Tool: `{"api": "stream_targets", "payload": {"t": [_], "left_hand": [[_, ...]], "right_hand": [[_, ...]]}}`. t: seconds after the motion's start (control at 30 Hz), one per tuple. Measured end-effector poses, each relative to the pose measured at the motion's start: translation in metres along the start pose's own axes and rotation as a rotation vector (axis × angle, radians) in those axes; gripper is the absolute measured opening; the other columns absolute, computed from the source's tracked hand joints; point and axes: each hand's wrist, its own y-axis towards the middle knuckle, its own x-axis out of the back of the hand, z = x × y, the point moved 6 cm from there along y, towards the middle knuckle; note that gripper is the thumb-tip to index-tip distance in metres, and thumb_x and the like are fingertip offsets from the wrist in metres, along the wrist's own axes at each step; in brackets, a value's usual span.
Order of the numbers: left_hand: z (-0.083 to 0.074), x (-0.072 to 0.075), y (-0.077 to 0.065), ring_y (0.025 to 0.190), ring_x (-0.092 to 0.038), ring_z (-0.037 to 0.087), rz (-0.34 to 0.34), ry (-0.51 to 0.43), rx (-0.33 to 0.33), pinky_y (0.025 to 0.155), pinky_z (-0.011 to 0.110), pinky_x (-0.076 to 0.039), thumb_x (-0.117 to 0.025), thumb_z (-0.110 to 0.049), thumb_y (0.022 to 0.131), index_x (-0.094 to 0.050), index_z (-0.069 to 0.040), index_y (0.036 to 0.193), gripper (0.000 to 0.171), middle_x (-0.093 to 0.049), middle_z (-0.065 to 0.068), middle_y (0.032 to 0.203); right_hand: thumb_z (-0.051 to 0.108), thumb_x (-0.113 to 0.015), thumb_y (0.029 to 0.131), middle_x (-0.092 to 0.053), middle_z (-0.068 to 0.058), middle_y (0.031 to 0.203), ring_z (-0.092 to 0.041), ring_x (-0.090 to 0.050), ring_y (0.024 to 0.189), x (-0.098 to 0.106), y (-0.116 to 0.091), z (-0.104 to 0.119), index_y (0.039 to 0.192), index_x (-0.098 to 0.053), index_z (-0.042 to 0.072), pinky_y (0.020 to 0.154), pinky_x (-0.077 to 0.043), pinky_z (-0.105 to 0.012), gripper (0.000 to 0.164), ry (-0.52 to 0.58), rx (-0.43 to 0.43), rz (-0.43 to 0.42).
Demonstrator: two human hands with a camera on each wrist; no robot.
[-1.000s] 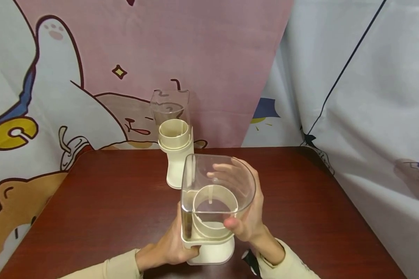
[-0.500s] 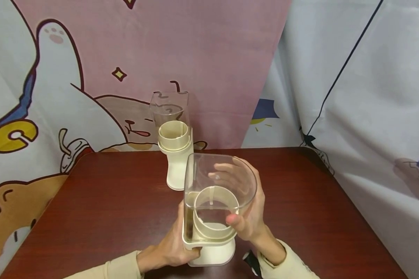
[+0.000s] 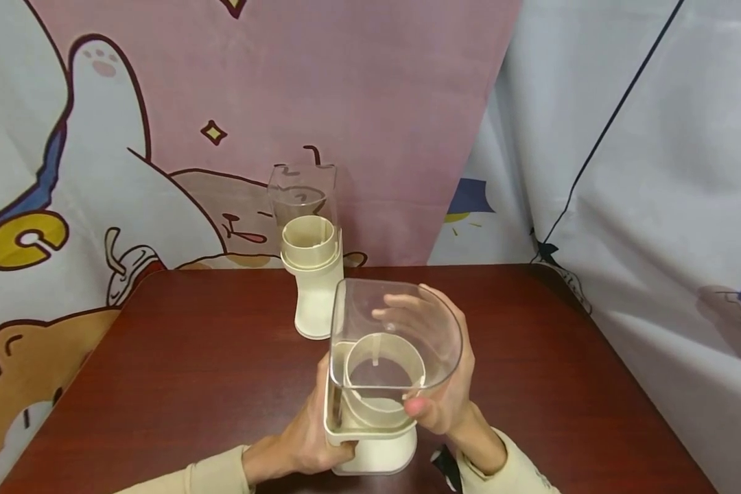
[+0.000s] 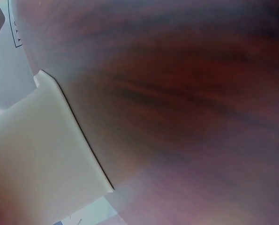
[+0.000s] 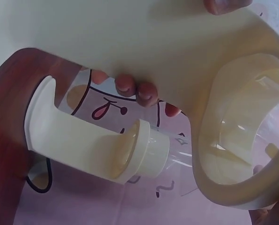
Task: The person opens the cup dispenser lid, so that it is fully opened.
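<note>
Close to me a cream plastic dispenser stand (image 3: 379, 456) carries a clear open-topped container (image 3: 370, 302). Inside the container a round cream collar (image 3: 383, 412) shows. My left hand (image 3: 309, 436) grips the stand from the left, thumb under its front rim. Its fingertips (image 5: 147, 93) curl round the stand in the right wrist view. From the right, my right hand (image 3: 447, 374) holds the clear container, thumb on the near side and fingers along the far side. The left wrist view shows the stand's flared base (image 4: 50, 150) slanting across the left.
A matching cream dispenser (image 3: 313, 302) with its own clear top stands upright toward the back of the dark red table (image 3: 197, 363). Behind hangs a cartoon-printed cloth (image 3: 377, 82), and a white cloth (image 3: 654, 206) hangs along the right.
Both hands and the dispenser have drifted slightly right and down in the head view. The two grips look the same, and the dispenser at the back stays in place.
</note>
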Motion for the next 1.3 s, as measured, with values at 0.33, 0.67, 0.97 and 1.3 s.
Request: {"api": "stream_targets", "payload": {"t": [0.33,0.67,0.97,1.3], "left_hand": [[-0.002,0.0,0.0,0.121,-0.053,0.027,-0.013,0.021,0.002,0.112,0.026,-0.036,-0.066,-0.001,0.04,-0.007,0.016,0.148,0.124,-0.045,0.023,0.14],[-0.003,-0.002,0.004,0.132,-0.045,0.025,0.011,-0.015,-0.046,0.116,0.026,-0.029,-0.065,-0.003,0.042,-0.002,0.019,0.147,0.124,-0.035,0.025,0.149],[-0.003,-0.001,0.004,0.134,-0.042,0.024,0.002,0.002,-0.034,0.116,0.024,-0.027,-0.066,-0.004,0.044,-0.005,0.017,0.147,0.122,-0.034,0.023,0.149],[-0.004,0.0,0.002,0.132,-0.042,0.023,0.004,-0.013,-0.023,0.114,0.022,-0.028,-0.068,-0.006,0.045,-0.01,0.016,0.146,0.118,-0.034,0.023,0.148]], "right_hand": [[0.051,-0.07,0.087,-0.057,-0.034,0.13,-0.039,-0.066,0.112,0.004,-0.003,-0.002,0.139,-0.022,-0.025,0.093,-0.056,-0.044,0.104,-0.004,0.029,0.023],[0.051,-0.064,0.093,-0.063,-0.022,0.131,-0.032,-0.069,0.11,0.012,0.01,-0.01,0.145,-0.033,-0.008,0.091,-0.057,-0.043,0.085,0.14,-0.154,-0.092],[0.042,-0.061,0.095,-0.058,-0.026,0.137,-0.042,-0.064,0.117,0.031,0.026,-0.015,0.142,-0.041,0.002,0.096,-0.053,-0.049,0.066,0.468,-0.215,-0.156],[0.026,-0.07,0.087,-0.061,-0.039,0.119,-0.054,-0.066,0.099,0.111,0.059,-0.007,0.126,-0.038,-0.004,0.08,-0.059,-0.053,0.058,0.495,-0.106,-0.447]]}}
